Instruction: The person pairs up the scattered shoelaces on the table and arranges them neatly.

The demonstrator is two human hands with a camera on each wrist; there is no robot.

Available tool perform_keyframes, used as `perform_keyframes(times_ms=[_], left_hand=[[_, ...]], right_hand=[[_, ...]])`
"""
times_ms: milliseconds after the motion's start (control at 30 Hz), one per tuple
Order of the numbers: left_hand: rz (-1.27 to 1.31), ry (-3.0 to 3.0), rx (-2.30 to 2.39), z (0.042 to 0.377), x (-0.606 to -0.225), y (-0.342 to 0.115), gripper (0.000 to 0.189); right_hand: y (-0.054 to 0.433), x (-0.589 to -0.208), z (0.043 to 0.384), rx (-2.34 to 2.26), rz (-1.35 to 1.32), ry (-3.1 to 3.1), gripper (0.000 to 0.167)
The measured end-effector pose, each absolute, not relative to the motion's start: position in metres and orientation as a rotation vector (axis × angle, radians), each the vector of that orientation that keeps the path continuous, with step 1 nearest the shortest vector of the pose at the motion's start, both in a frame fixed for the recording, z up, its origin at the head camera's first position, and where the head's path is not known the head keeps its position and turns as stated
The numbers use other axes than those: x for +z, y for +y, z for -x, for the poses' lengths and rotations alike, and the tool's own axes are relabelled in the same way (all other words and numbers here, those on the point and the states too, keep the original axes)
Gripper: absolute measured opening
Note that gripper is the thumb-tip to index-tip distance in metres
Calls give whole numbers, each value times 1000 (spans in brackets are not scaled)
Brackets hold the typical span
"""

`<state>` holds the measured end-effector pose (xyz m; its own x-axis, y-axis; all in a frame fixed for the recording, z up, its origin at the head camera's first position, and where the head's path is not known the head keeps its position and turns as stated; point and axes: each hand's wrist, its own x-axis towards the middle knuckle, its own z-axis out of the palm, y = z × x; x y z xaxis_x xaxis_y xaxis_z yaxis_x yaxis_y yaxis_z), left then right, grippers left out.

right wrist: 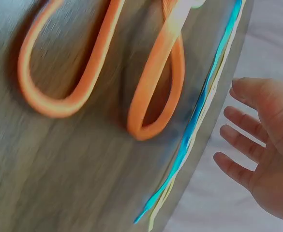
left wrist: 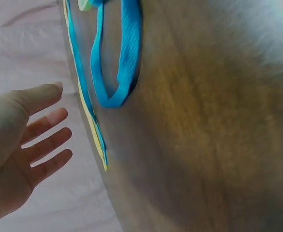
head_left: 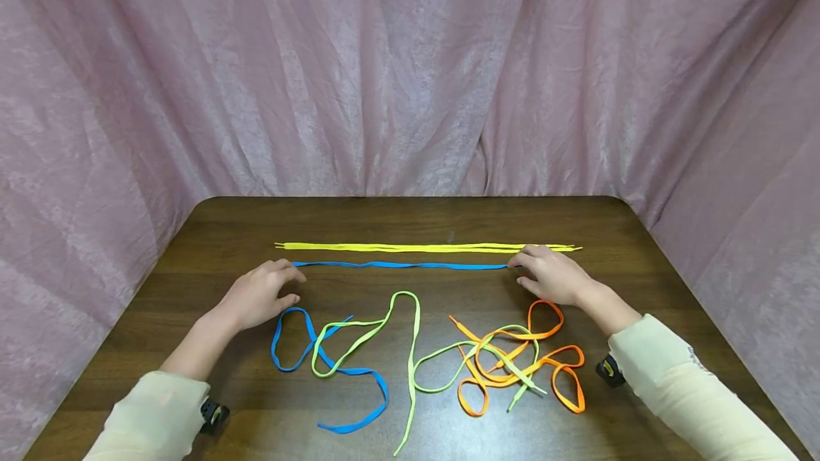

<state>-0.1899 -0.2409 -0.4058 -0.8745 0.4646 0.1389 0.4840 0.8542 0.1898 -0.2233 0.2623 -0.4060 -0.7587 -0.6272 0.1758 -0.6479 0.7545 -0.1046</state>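
A flat blue shoelace (head_left: 410,265) lies stretched straight across the table, in front of a pair of yellow shoelaces (head_left: 384,247). At its left end is my left hand (head_left: 259,294), fingers spread and thumb apart; the left wrist view shows nothing in it. My right hand (head_left: 552,274) is over the right end, covering that tip in the head view. Its fingers (right wrist: 243,140) are loosely bent and hold nothing in the right wrist view. A second blue shoelace (head_left: 368,422) lies looped in front of the left hand.
A lime-green shoelace (head_left: 412,347) winds across the middle of the brown table (head_left: 256,219), crossing the loose blue one. To the right lie tangled orange shoelaces (head_left: 556,331), with lime-green lace among them. A pink curtain (head_left: 410,91) hangs behind the table and at its sides.
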Motion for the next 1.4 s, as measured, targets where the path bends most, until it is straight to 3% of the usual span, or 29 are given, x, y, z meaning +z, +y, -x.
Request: perform_keyframes(times_ms=[667,1400], left_hand=[[915,-2893,-294,137,-417,-222,26],[862,-2934,-242,129,-434,-217,24]], right_hand=[[178,-402,197,219,-1361,-2670,27],[115,-408,163,76,-1555,-2592,26]])
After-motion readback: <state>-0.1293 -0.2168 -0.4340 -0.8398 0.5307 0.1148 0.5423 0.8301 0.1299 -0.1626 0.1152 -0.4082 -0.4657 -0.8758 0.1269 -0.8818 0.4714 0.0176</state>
